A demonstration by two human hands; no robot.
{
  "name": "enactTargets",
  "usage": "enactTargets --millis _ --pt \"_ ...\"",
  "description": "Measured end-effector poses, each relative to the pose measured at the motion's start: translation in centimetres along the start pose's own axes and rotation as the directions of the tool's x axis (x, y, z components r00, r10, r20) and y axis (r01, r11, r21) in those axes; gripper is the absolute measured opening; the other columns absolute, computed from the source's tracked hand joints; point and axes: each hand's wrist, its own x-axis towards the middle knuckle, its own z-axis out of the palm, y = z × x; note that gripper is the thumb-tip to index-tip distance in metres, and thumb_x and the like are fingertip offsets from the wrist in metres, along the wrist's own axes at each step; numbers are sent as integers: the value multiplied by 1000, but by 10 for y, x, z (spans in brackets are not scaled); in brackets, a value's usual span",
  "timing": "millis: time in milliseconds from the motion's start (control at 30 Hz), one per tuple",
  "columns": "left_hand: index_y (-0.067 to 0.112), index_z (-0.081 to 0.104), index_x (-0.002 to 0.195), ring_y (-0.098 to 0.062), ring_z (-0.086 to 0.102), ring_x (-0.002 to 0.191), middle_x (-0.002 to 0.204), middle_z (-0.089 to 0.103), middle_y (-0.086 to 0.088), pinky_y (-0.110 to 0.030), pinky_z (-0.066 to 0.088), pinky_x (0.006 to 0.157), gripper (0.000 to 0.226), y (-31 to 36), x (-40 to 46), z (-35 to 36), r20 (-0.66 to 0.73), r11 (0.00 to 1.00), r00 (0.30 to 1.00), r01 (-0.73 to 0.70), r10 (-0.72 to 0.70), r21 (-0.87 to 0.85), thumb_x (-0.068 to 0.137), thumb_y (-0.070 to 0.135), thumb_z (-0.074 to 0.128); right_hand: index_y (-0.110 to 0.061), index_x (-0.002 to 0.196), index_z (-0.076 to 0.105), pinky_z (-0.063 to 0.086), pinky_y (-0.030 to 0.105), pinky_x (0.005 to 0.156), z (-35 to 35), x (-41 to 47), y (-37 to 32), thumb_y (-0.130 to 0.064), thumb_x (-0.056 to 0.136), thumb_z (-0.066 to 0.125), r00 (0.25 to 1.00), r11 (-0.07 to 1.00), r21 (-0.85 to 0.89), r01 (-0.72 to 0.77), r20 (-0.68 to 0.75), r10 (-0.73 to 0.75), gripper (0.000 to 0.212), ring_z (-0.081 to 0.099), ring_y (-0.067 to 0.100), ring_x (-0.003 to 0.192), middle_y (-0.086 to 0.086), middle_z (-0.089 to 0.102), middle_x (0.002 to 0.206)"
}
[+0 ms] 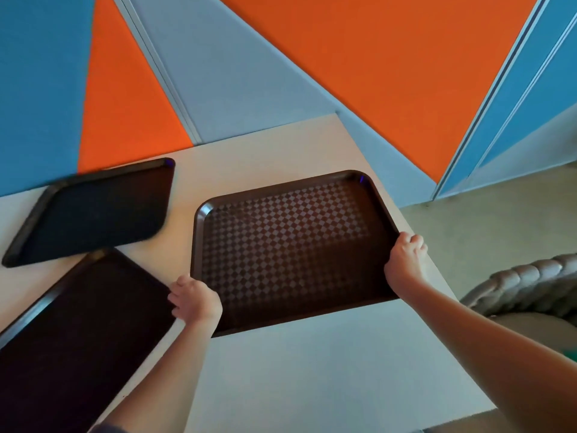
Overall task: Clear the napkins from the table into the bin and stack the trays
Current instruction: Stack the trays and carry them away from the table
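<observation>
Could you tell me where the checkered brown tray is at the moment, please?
In the head view the checkered brown tray is right of centre over the table, held by the left hand and right hand, with two dark trays to its left.

A canteen or food-court seating corner, by the look of it: three dark brown plastic serving trays (290, 248) sit on a pale laminate counter (312, 370), bold orange, blue and grey wall panels (390, 73) wrap the corner, and a grey padded chair (530, 285) stands alongside.
</observation>
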Motion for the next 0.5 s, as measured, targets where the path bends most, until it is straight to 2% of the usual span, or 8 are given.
enactTargets --millis 300,500 --pt "-2 36 131 -36 32 124 136 34 -22 -49 37 94 45 -60 -84 3 7 998 998 60 -60 22 87 -4 48 10 122 37 37 40 97 2 -58 55 8 82 47 999 998 -55 45 12 -44 41 40 41 115 28 40 123" --pt "-5 37 126 -39 37 119 130 38 -25 -50 38 94 42 -86 -115 6 6 995 995 102 -102 11 87 -3 50 6 124 37 39 36 96 2 -91 77 3 86 45 999 993 -117 30 45 -24 39 43 36 117 23 42 125"
